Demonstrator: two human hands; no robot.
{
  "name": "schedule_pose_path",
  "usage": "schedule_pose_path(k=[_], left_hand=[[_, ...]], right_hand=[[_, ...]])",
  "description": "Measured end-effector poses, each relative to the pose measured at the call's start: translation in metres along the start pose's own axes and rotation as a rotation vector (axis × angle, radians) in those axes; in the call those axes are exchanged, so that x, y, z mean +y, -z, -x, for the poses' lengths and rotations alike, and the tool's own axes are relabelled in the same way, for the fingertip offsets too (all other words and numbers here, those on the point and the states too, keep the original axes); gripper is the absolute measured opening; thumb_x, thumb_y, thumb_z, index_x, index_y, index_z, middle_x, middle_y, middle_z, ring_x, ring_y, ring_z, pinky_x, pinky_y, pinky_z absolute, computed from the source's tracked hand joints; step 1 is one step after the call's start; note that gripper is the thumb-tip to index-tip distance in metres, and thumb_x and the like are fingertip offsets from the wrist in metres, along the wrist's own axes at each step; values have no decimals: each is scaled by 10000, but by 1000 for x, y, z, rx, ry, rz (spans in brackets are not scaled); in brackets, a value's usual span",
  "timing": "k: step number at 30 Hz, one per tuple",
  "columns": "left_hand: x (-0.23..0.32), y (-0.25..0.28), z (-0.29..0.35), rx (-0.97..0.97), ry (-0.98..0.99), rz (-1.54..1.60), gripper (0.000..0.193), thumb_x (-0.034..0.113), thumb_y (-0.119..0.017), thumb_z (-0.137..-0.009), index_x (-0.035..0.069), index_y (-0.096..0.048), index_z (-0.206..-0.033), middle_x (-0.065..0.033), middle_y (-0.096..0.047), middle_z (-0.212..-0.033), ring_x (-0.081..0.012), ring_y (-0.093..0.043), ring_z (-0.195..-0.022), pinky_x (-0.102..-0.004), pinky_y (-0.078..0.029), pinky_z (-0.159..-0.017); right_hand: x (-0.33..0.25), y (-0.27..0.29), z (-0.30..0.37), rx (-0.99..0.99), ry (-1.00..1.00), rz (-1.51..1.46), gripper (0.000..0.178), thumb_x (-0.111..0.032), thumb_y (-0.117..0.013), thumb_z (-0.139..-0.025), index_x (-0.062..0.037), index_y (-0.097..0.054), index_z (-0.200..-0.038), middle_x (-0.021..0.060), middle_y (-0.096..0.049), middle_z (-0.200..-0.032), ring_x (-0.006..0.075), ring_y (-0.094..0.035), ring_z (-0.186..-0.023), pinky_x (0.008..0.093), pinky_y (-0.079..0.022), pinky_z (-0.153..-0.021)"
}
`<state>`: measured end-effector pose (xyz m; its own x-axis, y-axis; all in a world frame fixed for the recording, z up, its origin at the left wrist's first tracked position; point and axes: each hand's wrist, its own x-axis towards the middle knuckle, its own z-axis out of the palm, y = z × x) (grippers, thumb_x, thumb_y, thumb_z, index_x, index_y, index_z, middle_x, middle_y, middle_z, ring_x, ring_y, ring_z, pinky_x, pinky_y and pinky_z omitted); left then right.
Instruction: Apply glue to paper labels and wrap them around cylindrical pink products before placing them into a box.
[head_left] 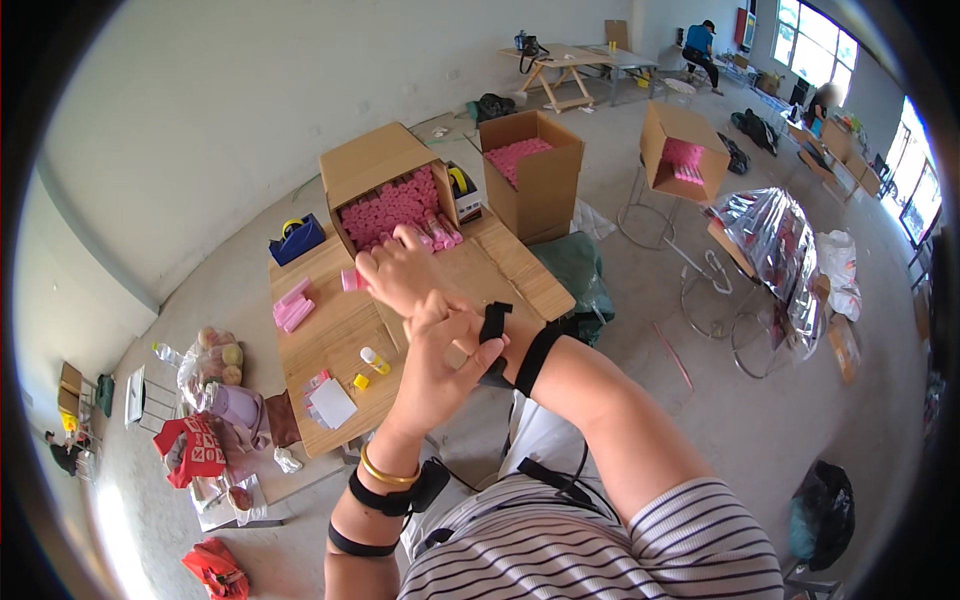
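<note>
My left hand (pixel 437 365) is closed around my right wrist, its thumb on a black strap (pixel 496 322). My right hand (pixel 398 272) has its fingers curled, in front of an open cardboard box (pixel 375 150) filled with pink tubes (pixel 395 205). Beside its fingers shows the end of a pink tube (pixel 352 280); whether the hand holds it I cannot tell. Left of it, several pink tubes (pixel 293 305) lie on the wooden table (pixel 330 345). Nearer me are a white glue stick (pixel 375 360), a yellow cap (pixel 361 381) and a white card (pixel 331 403).
A blue tape dispenser (pixel 296 240) stands at the table's left edge. Another box (pixel 535 200) of pink tubes stands behind, and a third (pixel 684 150) rests on a stool. Bags and fruit (pixel 215 360) lie to the left, silver foil (pixel 770 245) to the right. People work far back.
</note>
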<state>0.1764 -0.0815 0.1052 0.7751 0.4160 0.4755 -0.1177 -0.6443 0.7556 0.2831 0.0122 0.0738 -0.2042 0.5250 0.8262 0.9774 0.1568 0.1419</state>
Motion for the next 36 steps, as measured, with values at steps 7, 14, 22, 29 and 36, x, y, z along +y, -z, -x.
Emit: schedule_pose_path(k=[7, 14, 22, 29, 36], left_hand=[[-30, -1, -23, -214, 156, -172, 202, 187, -692, -805, 4, -615, -842, -82, -534, -937, -234, -491, -929, -360, -369, -825], [-10, 1, -9, 181, 20, -411, 123, 142, -677, -764, 70, -611, -839, -68, -544, -858, -253, -511, -898, -372, -350, -775], [20, -26, 11, 171, -58, -380, 170, 104, -710, -743, 57, -569, -826, -54, -545, -835, -221, -489, -755, -334, -361, -719], [10, -41, 19, 44, 35, 293, 158, 129, -697, -793, 35, -574, -767, -81, -540, -790, -225, -481, -786, -324, -405, -731], [-4, -33, 18, -156, 160, 82, 311, 272, -698, -843, 9, -546, -907, -19, -492, -744, -128, -421, -706, -261, -380, -658]], right_hand=[[-33, -33, 30, -143, 158, -45, 132, -145, -608, -776, -75, -533, -861, 54, -633, -688, 223, -641, -727, 425, -373, -931], [37, -21, 20, -13, -273, -79, 250, -252, -668, -774, -89, -505, -870, 81, -621, -622, 252, -626, -613, 397, -367, -766], [61, 20, -33, 194, -580, -276, 233, -247, -639, -840, -47, -519, -846, 115, -595, -616, 308, -581, -577, 400, -388, -732], [83, 28, -38, 159, -600, -38, 204, -230, -636, -837, -57, -527, -848, 93, -614, -605, 276, -603, -593, 383, -385, -759], [77, 26, -35, 137, -443, 19, 212, -223, -651, -823, -62, -521, -867, 83, -634, -656, 251, -631, -669, 430, -367, -833]])
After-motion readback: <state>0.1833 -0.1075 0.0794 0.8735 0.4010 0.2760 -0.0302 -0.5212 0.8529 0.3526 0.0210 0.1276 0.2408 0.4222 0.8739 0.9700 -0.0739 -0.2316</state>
